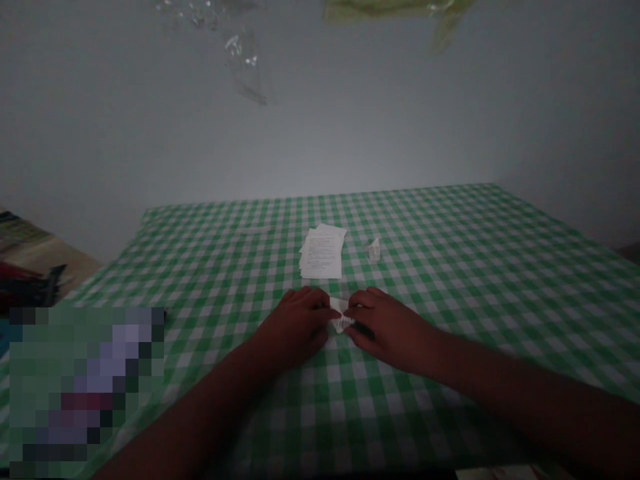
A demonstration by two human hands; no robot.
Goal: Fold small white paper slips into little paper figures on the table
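Between my two hands, close to the middle of the table, is a small folded piece of printed paper [341, 323]. My left hand [304, 319] closes on its left side, with the thumb reaching across it. From the right, my right hand [383, 327] pinches the same paper between thumb and fingers. Part of the paper is hidden under the fingers. Just beyond my hands lies a loose stack of printed sheets [323, 255]. To the right of that stack sits a small folded paper shape [375, 249] with a pointed top.
A green and white checked cloth [475, 267] covers the table, which meets a pale wall [320, 133]. A blurred-out object [95, 380] lies at the left. Clear plastic [245, 63] and a yellowish piece [390, 9] hang on the wall.
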